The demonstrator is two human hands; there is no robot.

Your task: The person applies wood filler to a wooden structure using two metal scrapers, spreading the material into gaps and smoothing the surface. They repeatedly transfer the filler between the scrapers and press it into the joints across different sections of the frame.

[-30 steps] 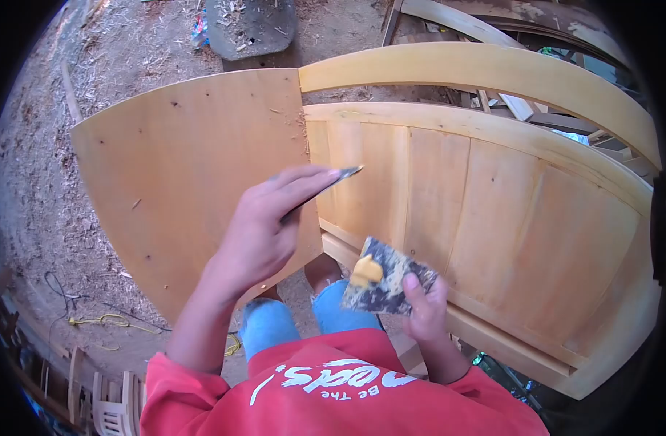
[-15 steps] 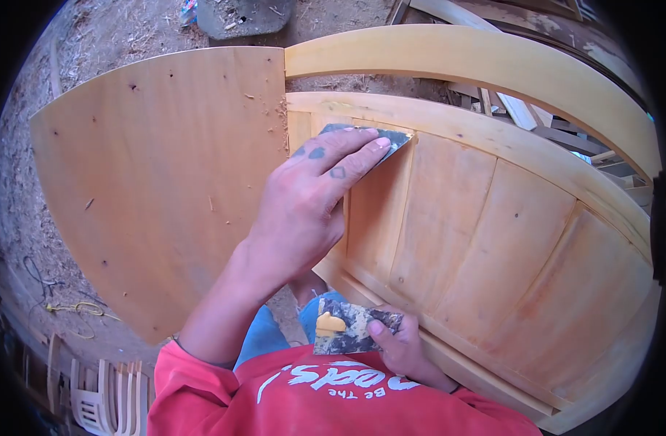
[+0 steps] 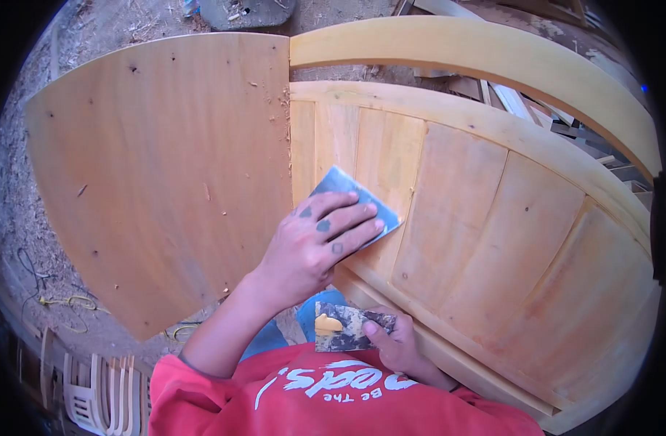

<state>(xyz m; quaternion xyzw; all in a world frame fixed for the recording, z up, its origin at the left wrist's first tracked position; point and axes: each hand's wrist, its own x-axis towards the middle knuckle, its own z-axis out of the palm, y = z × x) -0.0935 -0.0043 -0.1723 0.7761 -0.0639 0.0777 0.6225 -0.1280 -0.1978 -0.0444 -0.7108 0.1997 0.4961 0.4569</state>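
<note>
My left hand [image 3: 311,243] grips a flat metal putty scraper [image 3: 340,179], fingers spread across its back. The blade lies over the narrow boards of a curved wooden panel [image 3: 456,196], and its right corner is near a joint between two boards. Pale filler streaks mark the wood around that joint. Close to my body, my right hand [image 3: 398,341] pinches a smeared, dark filler plate [image 3: 347,339] between thumb and fingers. A lump of yellow-tan putty [image 3: 328,323] sits on the plate's left end.
A broad wooden board [image 3: 158,174] with small knots and shavings joins the panel at left. A curved rail [image 3: 449,45] arches above the panel. Wood offcuts [image 3: 511,102] lie behind it. A grey tub [image 3: 249,13], yellow cord [image 3: 75,301] and white plastic chair [image 3: 86,400] stand around on the littered ground.
My left hand has drawn the scraper down the boards toward my body, from the top frame to mid-panel. My right hand stays almost in place with the filler plate.
</note>
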